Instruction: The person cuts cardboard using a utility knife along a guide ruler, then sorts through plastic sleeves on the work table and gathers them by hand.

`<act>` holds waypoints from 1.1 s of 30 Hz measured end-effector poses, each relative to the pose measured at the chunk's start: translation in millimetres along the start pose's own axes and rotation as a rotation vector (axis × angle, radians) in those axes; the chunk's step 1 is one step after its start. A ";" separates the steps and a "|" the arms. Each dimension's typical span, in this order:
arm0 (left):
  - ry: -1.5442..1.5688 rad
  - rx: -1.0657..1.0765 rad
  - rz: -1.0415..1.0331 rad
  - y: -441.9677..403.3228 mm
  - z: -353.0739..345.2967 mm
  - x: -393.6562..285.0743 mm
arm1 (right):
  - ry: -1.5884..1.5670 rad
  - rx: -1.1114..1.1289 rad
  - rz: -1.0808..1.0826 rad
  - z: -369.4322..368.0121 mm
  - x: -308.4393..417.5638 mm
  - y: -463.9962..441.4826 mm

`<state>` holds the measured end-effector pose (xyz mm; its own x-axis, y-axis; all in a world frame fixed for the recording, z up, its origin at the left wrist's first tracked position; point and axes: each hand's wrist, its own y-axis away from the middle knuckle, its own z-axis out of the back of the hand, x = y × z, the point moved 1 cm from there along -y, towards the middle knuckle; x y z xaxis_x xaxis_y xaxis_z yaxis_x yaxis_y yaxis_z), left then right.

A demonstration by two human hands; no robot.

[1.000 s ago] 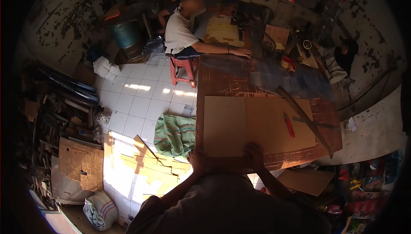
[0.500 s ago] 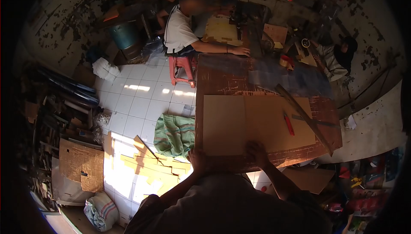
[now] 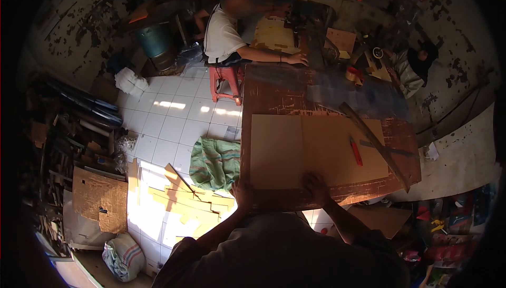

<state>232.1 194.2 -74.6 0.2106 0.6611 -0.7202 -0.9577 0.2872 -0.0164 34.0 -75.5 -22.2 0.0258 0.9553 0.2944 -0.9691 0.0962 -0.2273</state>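
A flat sheet of brown cardboard (image 3: 337, 151) lies on the worn red-brown table (image 3: 274, 90), with a paler panel at its left. My left hand (image 3: 242, 193) is at the table's near left corner; its fingers are too dark to make out. At the near edge of the cardboard rests my right hand (image 3: 315, 188), its finger shape lost in shadow. A red cutter (image 3: 356, 151) lies on the right part of the cardboard. Across the right side runs a long wooden strip (image 3: 375, 147), above a thin dark ruler (image 3: 403, 152).
A person in a white shirt (image 3: 224, 35) sits on a red stool (image 3: 225, 83), one arm on the table's far edge. Another person (image 3: 414, 69) is at the far right. A green sack (image 3: 213, 164) and cardboard scraps (image 3: 184, 201) lie on the floor at left.
The cardboard's far edge sits slightly higher in view. My right hand has shifted slightly on its near edge. The person at the far right has lowered the head.
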 end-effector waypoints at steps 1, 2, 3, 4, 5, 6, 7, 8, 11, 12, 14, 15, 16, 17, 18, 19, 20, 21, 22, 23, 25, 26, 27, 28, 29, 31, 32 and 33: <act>-0.002 0.003 0.005 1.1 1.4 -0.9 | 0.014 -0.003 0.007 -1.2 0.3 0.7; -0.016 -0.004 -0.005 0.9 2.7 -2.3 | 0.028 -0.008 0.015 -2.1 0.6 0.7; -0.029 -0.012 -0.017 0.3 2.9 -2.7 | 0.027 -0.006 0.014 -1.7 2.0 0.5; -0.030 -0.010 -0.016 0.0 3.1 -2.9 | 0.066 0.012 0.018 -1.2 3.9 1.0; -0.026 -0.002 -0.013 -0.3 3.4 -3.1 | 0.106 0.031 0.021 -0.4 5.9 2.1; -0.022 0.006 -0.010 -0.5 2.5 -2.2 | 0.107 0.032 0.018 -3.6 4.6 4.2; -0.022 0.010 -0.010 -0.3 1.7 -1.3 | 0.104 0.049 0.005 -7.5 3.2 5.6; -0.010 0.009 -0.016 -0.4 1.2 -0.2 | 0.101 0.067 -0.008 -10.7 1.8 7.9; 0.006 -0.008 -0.032 1.1 -2.0 3.8 | 0.110 0.049 -0.008 -2.1 9.9 1.7; 0.011 -0.029 -0.044 0.8 -0.8 2.6 | 0.109 0.050 -0.008 -0.3 9.9 0.3; -0.021 -0.047 -0.046 1.5 0.5 -1.1 | 0.058 0.055 0.028 3.0 10.2 -3.1; -0.052 -0.063 -0.049 1.5 1.9 -4.0 | 0.057 0.054 0.027 3.4 8.3 -3.2; -0.054 -0.060 -0.051 1.0 3.6 -6.2 | 0.045 0.070 0.044 3.9 7.0 -2.3; -0.058 -0.048 -0.043 1.0 5.4 -8.1 | 0.032 0.086 0.060 3.8 6.6 -0.7; -0.062 -0.037 -0.034 1.7 5.7 -7.7 | 0.029 0.087 0.057 3.7 6.7 0.2; -0.064 -0.035 -0.033 2.2 6.2 -7.4 | 0.004 0.071 0.059 3.8 6.6 0.5; -0.061 -0.031 -0.026 2.1 6.5 -7.4 | -0.020 0.054 0.063 4.1 6.3 0.4; -0.057 -0.029 -0.019 1.3 4.2 -5.0 | -0.020 0.054 0.064 3.0 4.6 0.7; -0.058 -0.030 -0.020 0.4 2.5 -2.5 | 0.000 0.062 0.070 1.4 3.6 1.2; -0.015 -0.025 -0.020 -0.9 1.1 0.3 | 0.021 0.069 0.076 -0.3 2.4 1.3; 0.027 -0.017 -0.020 -1.8 3.6 -1.6 | 0.043 0.073 0.090 -7.0 -3.6 3.5; 0.013 -0.007 -0.016 -1.5 4.6 -2.3 | 0.064 0.079 0.104 -10.5 -5.2 6.7; -0.001 0.003 -0.013 -0.8 3.8 -0.7 | 0.063 0.080 0.100 -11.2 -5.4 8.4; -0.002 0.006 -0.015 -1.1 2.3 1.4 | 0.060 0.092 0.100 -11.8 -6.5 8.5; -0.015 -0.002 -0.026 -2.7 1.4 2.9 | 0.057 0.103 0.100 -12.4 -7.9 8.3; -0.029 -0.006 -0.044 -1.9 2.0 5.2 | 0.059 0.132 0.102 -5.6 -4.0 7.5; -0.006 -0.001 -0.037 -1.8 2.1 5.7 | 0.063 0.163 0.107 -2.4 -2.3 6.1; 0.019 0.004 -0.032 -2.9 2.7 4.0 | 0.068 0.155 0.099 -4.6 -4.8 5.9</act>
<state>236.3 197.8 -75.7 0.2375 0.6380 -0.7324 -0.9497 0.3109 -0.0372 29.3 -78.2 -29.3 -0.0604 0.9751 0.2132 -0.9937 -0.0385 -0.1053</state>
